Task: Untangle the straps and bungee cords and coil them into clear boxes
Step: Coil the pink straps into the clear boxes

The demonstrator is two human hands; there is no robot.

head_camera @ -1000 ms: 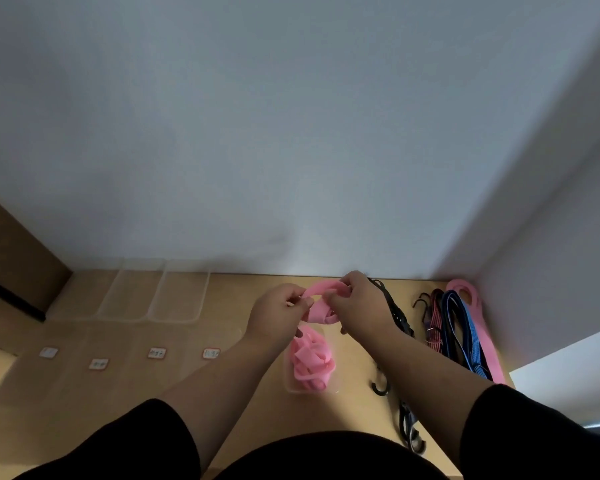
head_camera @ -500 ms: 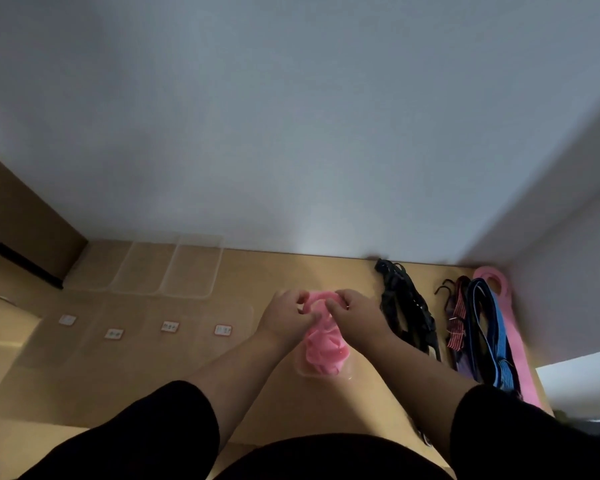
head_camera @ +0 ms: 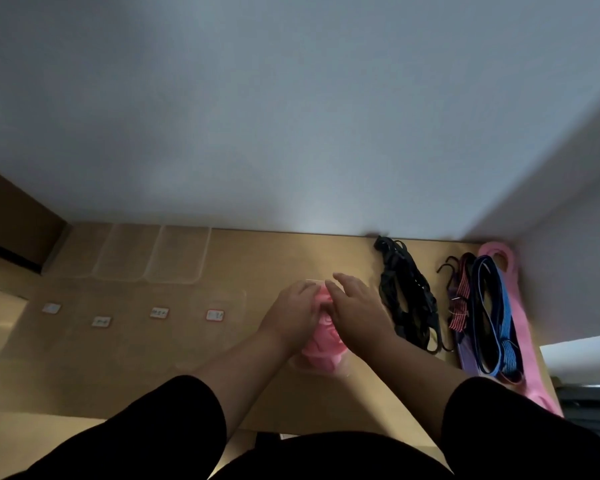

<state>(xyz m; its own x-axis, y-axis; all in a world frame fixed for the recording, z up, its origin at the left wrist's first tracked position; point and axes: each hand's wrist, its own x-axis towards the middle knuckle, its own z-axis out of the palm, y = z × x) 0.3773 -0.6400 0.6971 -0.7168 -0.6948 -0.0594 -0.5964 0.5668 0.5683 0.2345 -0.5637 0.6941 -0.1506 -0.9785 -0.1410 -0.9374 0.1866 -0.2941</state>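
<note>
Worktop seen from above the person's head. At centre, a clear box (head_camera: 340, 367) stood on the wooden table (head_camera: 222, 375), holding a bundled pink strap (head_camera: 323, 348). Both hands met over the far end of that bundle. The left hand (head_camera: 293, 315), at about 11 o'clock from the box, had its fingers curled down onto the pink webbing; whether it pinched the strap or merely pressed it could not be told. The right hand (head_camera: 359, 317), at about 1 o'clock, lay over the bundle with fingers extended and relaxed — resting or hovering, not gripping.

At 3 o'clock from the hands lay a heap of black cords (head_camera: 407, 299). Farther toward 3 o'clock lay a red-striped cord (head_camera: 459, 306) with dark hooks, then a blue strap (head_camera: 496, 313), then a long pink band (head_camera: 520, 327) along the table's right edge — all close together, the blue touching the pink.

At 10 o'clock, near the wall, sat a row of further clear boxes (head_camera: 177, 254), their number hard to tell. At 9 o'clock, four small white labels (head_camera: 160, 312) ran in a row, their writing too small to read.
</note>
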